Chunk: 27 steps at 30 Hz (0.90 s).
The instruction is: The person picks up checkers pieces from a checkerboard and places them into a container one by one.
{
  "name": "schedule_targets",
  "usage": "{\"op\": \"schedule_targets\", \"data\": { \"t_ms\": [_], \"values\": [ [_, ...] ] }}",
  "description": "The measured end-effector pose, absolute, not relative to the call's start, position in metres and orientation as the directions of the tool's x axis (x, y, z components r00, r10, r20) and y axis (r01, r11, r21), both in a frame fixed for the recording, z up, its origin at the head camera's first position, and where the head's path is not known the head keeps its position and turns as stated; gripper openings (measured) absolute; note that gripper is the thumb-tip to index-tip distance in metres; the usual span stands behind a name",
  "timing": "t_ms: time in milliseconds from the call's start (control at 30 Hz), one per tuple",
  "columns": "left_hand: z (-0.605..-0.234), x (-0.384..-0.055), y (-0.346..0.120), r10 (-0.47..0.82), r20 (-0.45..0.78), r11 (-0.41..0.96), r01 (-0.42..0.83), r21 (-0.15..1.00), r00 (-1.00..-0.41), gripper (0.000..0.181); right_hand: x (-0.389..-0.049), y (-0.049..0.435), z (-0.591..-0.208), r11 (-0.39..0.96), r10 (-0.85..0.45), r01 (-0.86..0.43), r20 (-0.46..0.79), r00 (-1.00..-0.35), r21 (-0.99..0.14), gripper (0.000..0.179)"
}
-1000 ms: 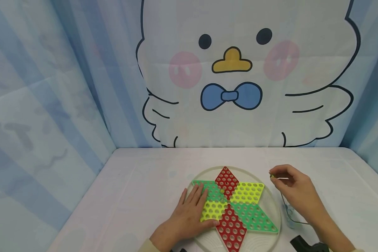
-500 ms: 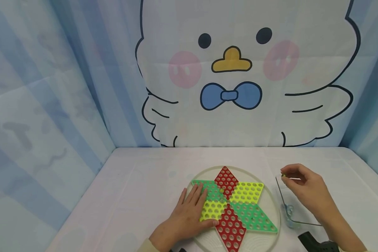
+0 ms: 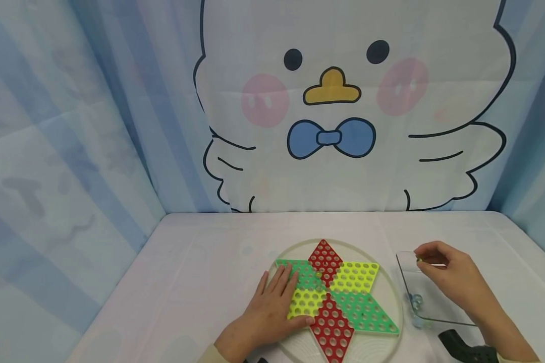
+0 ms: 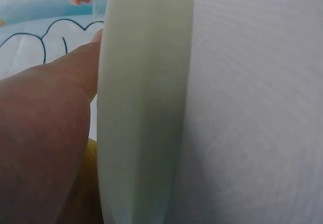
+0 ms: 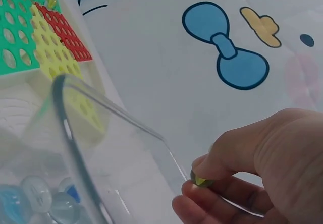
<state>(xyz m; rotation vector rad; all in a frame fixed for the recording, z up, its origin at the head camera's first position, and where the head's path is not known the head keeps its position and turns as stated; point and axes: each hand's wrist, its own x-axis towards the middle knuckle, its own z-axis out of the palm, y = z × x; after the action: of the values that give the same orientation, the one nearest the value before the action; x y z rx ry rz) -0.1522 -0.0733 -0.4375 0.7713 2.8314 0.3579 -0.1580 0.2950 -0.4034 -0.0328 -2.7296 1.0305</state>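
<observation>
A round Chinese checkers board (image 3: 386,287) with a red, yellow and green star lies on the table. My left hand (image 3: 272,307) rests on its left side, fingers spread and fairly straight. In the left wrist view the pale board edge (image 4: 141,108) stands close beside that hand. A yellow-green marble (image 5: 202,179) is pinched between thumb and fingertips of my right hand (image 3: 454,277), above a clear box (image 3: 404,280). Several clear and bluish marbles (image 5: 38,193) lie in the box. On the board sits a yellow marble (image 3: 318,275) near my left fingertips.
To the right of the board, the box's thin see-through walls rise from the white table (image 3: 209,262). A black wrist mount (image 3: 463,348) shows below my right forearm. Behind the table hangs a curtain (image 3: 331,186) with a cartoon bird.
My right hand has moved right, from beside the board to over the clear box, still pinching the marble. The left hand stays on the board.
</observation>
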Motion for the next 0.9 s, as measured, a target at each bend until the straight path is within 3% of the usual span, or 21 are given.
{"op": "schedule_targets", "data": {
  "t_ms": [200, 700, 900],
  "values": [
    [-0.439, -0.153, -0.074, 0.523, -0.106, 0.829, 0.475, 0.295, -0.846, 0.098, -0.161, 0.301, -0.407, 0.766, 0.086, -0.011, 0.119, -0.989, -0.642, 0.028],
    [-0.437, -0.152, -0.073, 0.518, -0.107, 0.834, 0.472, 0.285, -0.849, 0.098, -0.164, 0.299, -0.414, 0.795, 0.081, -0.025, 0.146, -0.986, -0.607, 0.019],
    [-0.437, -0.151, -0.073, 0.514, -0.107, 0.837, 0.471, 0.281, -0.851, 0.098, -0.168, 0.296, -0.414, 0.819, 0.102, 0.026, 0.100, -0.990, -0.574, 0.017]
  ]
}}
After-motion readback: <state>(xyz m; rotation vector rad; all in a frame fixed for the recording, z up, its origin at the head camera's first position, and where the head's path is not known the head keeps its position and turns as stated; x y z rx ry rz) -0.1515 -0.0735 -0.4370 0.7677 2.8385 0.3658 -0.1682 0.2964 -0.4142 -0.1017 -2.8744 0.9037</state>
